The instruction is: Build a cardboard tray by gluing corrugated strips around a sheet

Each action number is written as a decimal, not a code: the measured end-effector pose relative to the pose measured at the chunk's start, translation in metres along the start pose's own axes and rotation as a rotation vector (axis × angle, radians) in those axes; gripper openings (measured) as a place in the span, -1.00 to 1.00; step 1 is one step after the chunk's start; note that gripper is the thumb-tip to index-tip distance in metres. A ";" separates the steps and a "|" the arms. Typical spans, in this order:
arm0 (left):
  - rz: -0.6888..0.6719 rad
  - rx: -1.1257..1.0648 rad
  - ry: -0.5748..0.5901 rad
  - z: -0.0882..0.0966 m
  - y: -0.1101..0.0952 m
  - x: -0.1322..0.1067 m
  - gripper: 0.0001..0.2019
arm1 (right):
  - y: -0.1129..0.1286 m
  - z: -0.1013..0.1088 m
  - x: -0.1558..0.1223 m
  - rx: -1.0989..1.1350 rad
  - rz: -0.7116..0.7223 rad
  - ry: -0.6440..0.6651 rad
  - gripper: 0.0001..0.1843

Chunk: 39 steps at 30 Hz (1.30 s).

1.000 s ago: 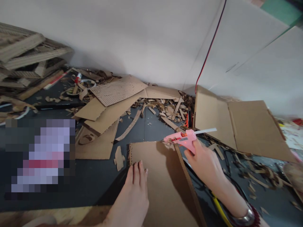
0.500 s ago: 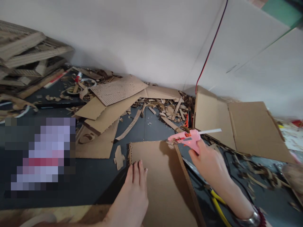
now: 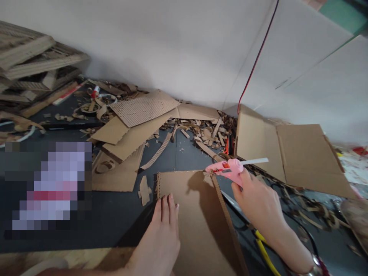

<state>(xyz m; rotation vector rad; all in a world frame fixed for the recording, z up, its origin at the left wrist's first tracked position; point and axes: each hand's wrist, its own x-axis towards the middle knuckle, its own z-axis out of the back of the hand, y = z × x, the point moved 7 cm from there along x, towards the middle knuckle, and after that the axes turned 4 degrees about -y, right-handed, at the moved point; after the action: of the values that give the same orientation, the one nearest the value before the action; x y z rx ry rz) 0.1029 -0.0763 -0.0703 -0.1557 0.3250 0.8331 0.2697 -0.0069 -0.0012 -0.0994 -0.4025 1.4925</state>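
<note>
My left hand [image 3: 161, 239] lies flat, fingers together, on a brown cardboard sheet [image 3: 198, 214] in front of me. My right hand [image 3: 257, 201] grips a pink glue gun [image 3: 227, 168] with a white glue stick sticking out of its back. The gun's nozzle sits at the sheet's far right corner. The sheet's corrugated right edge runs down past my right wrist.
Cardboard sheets and scraps [image 3: 135, 130] litter the dark table [image 3: 115, 214] up to the white wall. An open flattened box [image 3: 290, 153] lies to the right, a red cable [image 3: 253, 65] hangs above it. Stacked cardboard strips [image 3: 31, 73] stand far left. A yellow cord [image 3: 266, 251] runs under my right arm.
My right hand has drawn the glue gun a little to the right along the sheet's far edge, to the corner. My left hand has stayed put.
</note>
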 end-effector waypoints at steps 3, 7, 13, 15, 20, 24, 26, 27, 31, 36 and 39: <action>0.001 -0.012 0.016 0.001 0.000 0.001 -0.11 | 0.006 0.005 0.000 -0.091 0.067 -0.031 -0.92; -0.001 -0.040 0.063 0.001 -0.001 0.000 -0.08 | 0.007 0.009 0.001 -0.149 0.121 -0.084 -0.91; 0.006 -0.066 0.041 0.004 -0.001 0.001 -0.07 | 0.005 0.016 0.003 -0.205 0.137 -0.116 -0.90; 0.005 -0.060 0.058 0.004 -0.001 0.001 -0.06 | 0.006 0.017 0.004 -0.205 0.130 -0.099 -0.89; -0.010 -0.073 0.055 0.003 -0.002 0.001 -0.06 | 0.006 0.016 0.008 -0.185 0.099 -0.049 -0.90; 0.004 -0.065 0.067 0.002 0.000 0.001 -0.05 | 0.003 0.016 0.010 -0.183 0.074 -0.049 -0.87; 0.004 -0.053 0.083 0.002 -0.001 0.001 -0.06 | 0.000 0.017 0.011 -0.165 0.055 -0.060 -0.84; 0.003 -0.050 0.086 0.002 -0.001 0.001 -0.05 | -0.001 0.017 0.011 -0.152 0.046 -0.065 -0.83; 0.011 -0.058 0.047 0.002 -0.001 0.001 -0.05 | 0.001 0.018 0.013 -0.109 0.036 -0.054 -0.82; 0.007 -0.056 -0.009 0.000 0.000 0.002 -0.08 | 0.006 0.014 0.013 -0.065 0.053 -0.002 -0.89; 0.001 -0.051 0.026 -0.002 0.000 0.003 -0.08 | 0.008 0.013 0.013 -0.083 0.066 0.009 -0.90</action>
<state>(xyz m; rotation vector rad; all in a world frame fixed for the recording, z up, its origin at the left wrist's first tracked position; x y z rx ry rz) 0.1042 -0.0744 -0.0731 -0.2142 0.3280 0.8411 0.2586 0.0046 0.0115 -0.1862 -0.4576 1.5404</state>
